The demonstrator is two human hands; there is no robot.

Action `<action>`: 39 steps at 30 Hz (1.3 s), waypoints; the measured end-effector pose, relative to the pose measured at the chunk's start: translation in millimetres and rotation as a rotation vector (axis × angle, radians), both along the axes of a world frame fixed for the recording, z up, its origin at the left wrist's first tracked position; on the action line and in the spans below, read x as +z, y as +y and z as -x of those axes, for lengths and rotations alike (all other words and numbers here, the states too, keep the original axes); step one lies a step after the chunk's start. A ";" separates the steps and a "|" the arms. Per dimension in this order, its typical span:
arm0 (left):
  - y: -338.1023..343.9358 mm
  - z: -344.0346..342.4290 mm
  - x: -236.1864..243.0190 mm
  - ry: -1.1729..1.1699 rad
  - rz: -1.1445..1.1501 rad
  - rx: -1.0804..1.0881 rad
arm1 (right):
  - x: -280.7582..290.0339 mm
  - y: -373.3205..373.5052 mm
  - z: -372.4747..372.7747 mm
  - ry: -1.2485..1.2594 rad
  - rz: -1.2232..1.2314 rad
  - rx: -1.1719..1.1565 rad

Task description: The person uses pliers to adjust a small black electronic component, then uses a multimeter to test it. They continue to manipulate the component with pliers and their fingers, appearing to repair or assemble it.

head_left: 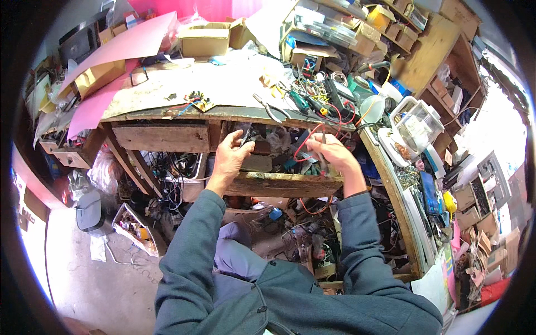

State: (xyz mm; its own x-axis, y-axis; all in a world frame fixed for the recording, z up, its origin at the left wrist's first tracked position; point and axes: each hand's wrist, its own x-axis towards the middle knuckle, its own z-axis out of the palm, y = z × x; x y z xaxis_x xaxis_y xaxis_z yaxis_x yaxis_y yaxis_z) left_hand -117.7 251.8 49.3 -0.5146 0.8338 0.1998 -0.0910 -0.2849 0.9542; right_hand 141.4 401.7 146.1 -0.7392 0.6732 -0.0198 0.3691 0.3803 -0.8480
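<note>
Above the left part of an open wooden drawer (pixel 287 185), my left hand (pixel 226 159) is closed in a pinch. A small dark-grey piece (pixel 244 137) shows at its fingertips, too small to name. My right hand (pixel 333 153) is closed over the drawer's right side, with a looping red cable (pixel 297 149) at its fingers. A narrow greyish thing shows just below that hand, its kind unclear. Inside the drawer lie clear plastic bags and dark parts, partly hidden by the hands. Pliers (pixel 271 108) with spread handles lie on the bench edge above the drawer.
The bench top (pixel 229 84) carries a small wired circuit board (pixel 195 103), a cardboard box (pixel 204 40), and a pile of screwdrivers and wires (pixel 318 95). At right are a clear plastic container (pixel 416 125) and a blue phone (pixel 429 192). A bin (pixel 96 213) stands on the floor at left.
</note>
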 end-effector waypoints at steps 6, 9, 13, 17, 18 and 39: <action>-3.0 4.3 6.0 -0.231 -0.044 -0.165 | 14.2 35.3 -21.0 -0.738 -0.618 0.110; -0.4 7.4 1.9 -0.217 -0.022 -0.199 | 30.0 36.6 -15.4 -0.858 -0.650 0.192; -6.5 3.9 6.5 -0.158 -0.015 -0.114 | 78.4 8.8 18.1 -0.827 -0.419 0.123; -5.5 4.9 -4.2 -0.029 -0.031 0.007 | 86.1 -6.3 75.8 -0.461 -0.451 0.063; 0.1 -1.6 0.4 -0.016 -0.067 -0.002 | 66.7 16.8 84.7 -0.351 -0.926 0.014; -2.4 3.9 -5.9 0.051 -0.143 -0.062 | 25.6 16.9 105.7 0.450 -0.086 -0.235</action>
State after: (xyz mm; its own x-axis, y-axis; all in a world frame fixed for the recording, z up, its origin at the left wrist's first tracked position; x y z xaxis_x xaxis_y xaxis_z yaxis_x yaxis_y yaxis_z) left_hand -121.6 249.4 43.5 -0.4495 0.8246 0.3435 -0.0645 -0.4135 0.9082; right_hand 35.7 418.6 171.7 -0.4906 0.8072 0.3282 0.0585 0.4063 -0.9119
